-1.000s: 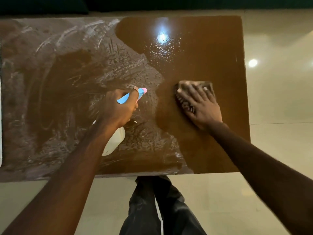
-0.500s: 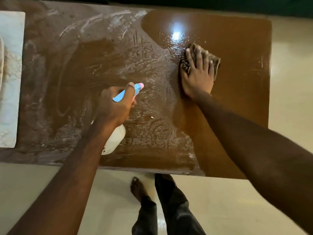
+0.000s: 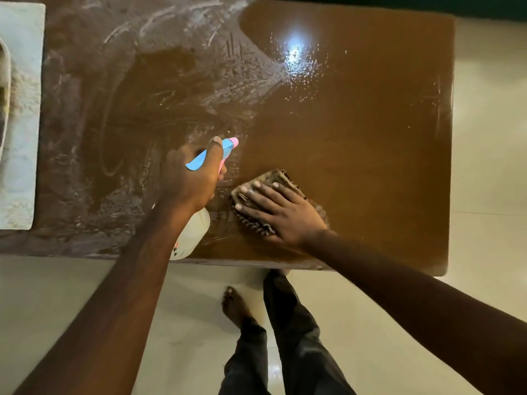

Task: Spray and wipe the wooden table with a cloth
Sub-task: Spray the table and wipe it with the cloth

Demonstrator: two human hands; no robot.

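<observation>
By the table (image 3: 370,138) edge nearest me: right hand (image 3: 285,215) flat on cloth (image 3: 278,176); film (image 3: 85,138) lies leftward, past left hand (image 3: 194,181) gripping bottle (image 3: 194,232).

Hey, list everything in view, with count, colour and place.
table: one, brown, centre; left half smeared white, right half glossy.
bottle: one, white with blue-pink head, near middle of table.
cloth: one, brown striped, on table right of bottle.
slab: one, pale, at table's left end.
floor: one, cream, around table.
legs: two, dark trousers, below table's near edge.
foot: one, bare, beside legs.
left hand: one, grips bottle.
right hand: one, flat on cloth.
</observation>
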